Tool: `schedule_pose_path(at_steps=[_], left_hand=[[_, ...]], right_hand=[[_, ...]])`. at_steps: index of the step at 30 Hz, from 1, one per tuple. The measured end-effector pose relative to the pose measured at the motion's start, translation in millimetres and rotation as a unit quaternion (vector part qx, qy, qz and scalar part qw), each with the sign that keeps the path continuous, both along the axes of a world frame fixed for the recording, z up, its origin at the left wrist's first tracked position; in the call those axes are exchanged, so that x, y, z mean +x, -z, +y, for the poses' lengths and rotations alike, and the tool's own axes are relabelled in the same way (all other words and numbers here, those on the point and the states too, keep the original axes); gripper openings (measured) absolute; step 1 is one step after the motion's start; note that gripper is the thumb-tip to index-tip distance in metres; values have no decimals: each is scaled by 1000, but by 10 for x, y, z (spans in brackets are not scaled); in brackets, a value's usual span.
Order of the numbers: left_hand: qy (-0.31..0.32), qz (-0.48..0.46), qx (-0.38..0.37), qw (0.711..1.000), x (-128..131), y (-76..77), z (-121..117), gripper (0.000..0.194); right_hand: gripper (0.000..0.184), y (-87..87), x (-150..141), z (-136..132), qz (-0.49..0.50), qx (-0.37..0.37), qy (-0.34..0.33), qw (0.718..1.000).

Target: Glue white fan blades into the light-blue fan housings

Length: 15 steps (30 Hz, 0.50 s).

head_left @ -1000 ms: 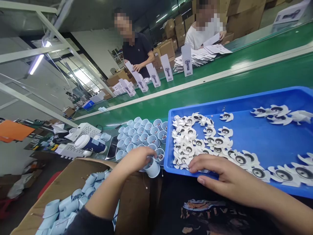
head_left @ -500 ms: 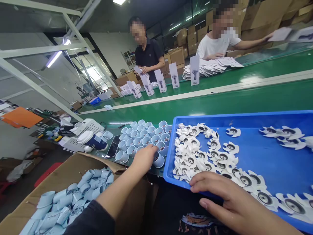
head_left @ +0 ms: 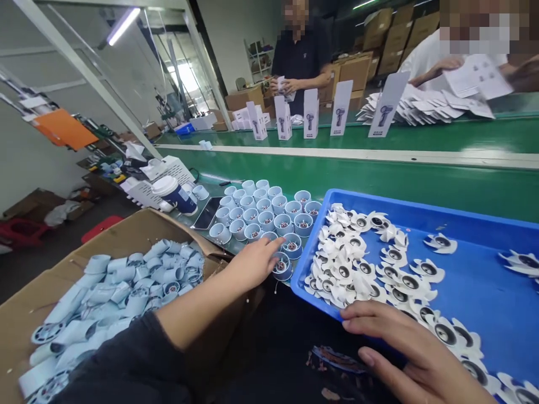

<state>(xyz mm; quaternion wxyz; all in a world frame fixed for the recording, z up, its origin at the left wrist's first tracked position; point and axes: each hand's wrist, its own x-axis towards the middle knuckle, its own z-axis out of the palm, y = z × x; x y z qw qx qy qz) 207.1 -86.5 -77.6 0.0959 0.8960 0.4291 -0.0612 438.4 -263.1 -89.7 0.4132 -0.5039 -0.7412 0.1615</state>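
Observation:
My left hand (head_left: 257,264) reaches over the near edge of a group of light-blue cylindrical housings (head_left: 283,224), which stand upright with small motor parts visible inside. Its fingers are stretched out and apart, beside the nearest housing (head_left: 282,266); whether they touch it I cannot tell. Over the near rim of a blue tray (head_left: 314,300), my right hand (head_left: 404,342) is open with fingers spread and nothing in it. White fan blades (head_left: 343,272) with dark round hubs lie piled in the tray's left and near part, several looser ones farther right.
A cardboard box (head_left: 126,224) full of loose light-blue housings stands at left. Behind the housings are a phone (head_left: 208,213) and a lidded paper cup (head_left: 174,194). Across the green conveyor (head_left: 269,163), two people handle white cartons, with upright printed boxes (head_left: 310,115) before them.
The view has turned left and down. My left hand has come off the nearest housing, which stands in the front of the group. My right hand stays open by the tray rim.

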Motion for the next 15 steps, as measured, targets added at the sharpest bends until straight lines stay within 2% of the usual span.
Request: schedule_pose_path(at_steps=[3, 6, 11, 15], left_hand=[[-7, -50, -20, 999, -80, -4, 51, 62], [1, -86, -42, 995, -179, -15, 95, 68], [6, -131, -38, 991, -343, 1, 138, 59], [5, -153, 0, 988, -386, 62, 195, 53]], right_hand=[[18, 15, 24, 2, -15, 15, -14, 1000], [19, 51, 60, -20, -37, -6, -22, 999], [22, 49, 81, -46, -54, -28, -23, 998], [18, 4, 57, -11, -40, 0, -23, 999]])
